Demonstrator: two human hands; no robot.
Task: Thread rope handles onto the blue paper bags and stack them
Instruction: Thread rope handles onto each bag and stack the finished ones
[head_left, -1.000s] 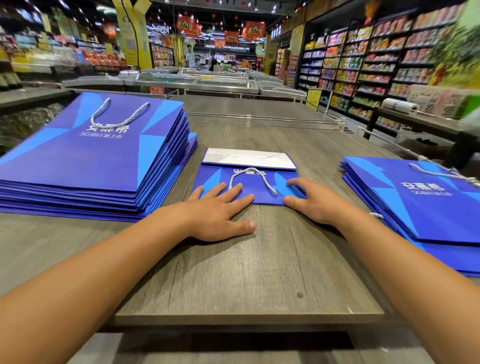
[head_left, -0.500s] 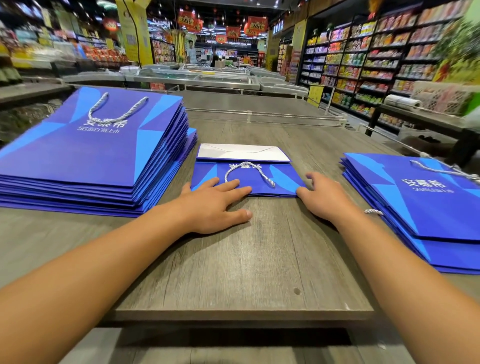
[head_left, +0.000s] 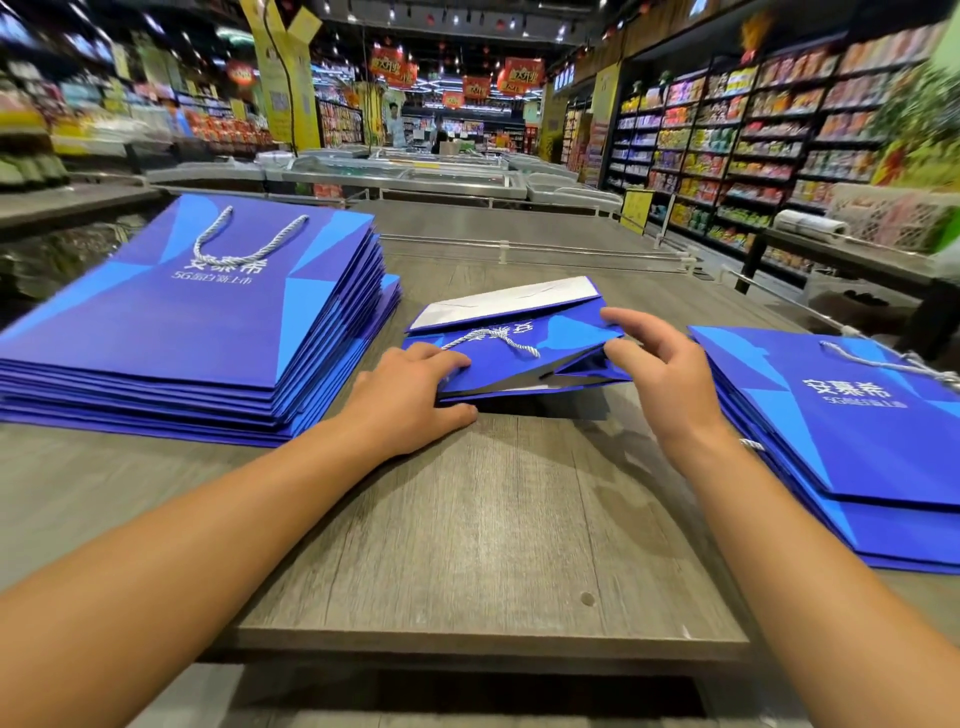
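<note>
**Folded bag lifted at its near edge; handling assessment**

Both hands have changed from lying flat at the bag's near edge half a second ago to taking hold of it, and the near edge has come up off the table (head_left: 467, 519). I see the left hand (head_left: 410, 400) gripping the near-left corner of the folded blue bag (head_left: 524, 364), fingers over the top panel and thumb at the edge below. The right hand (head_left: 660, 374) pinches the right side, where the gusset fold gapes open. The bag sits in the middle of the table, between the tall stack (head_left: 208, 322) on the left and the lower stack (head_left: 857, 426) on the right. Its far portion appears to rest on the surface, white inner face showing at the back.

One rope handle (head_left: 493, 340) lies loose across the top panel; whether a second is fitted I cannot tell.

Assessment: the item is light, coated paper. The panels look stiff enough to hold shape when lifted by two corners, but the glossy face is likely slippery, and creases will set permanently. I judge the reinforced top edge and the corners the proper places to hold; the gusset fold is weaker and may buckle under a hard pinch. The rope is soft and will dangle freely.
</note>
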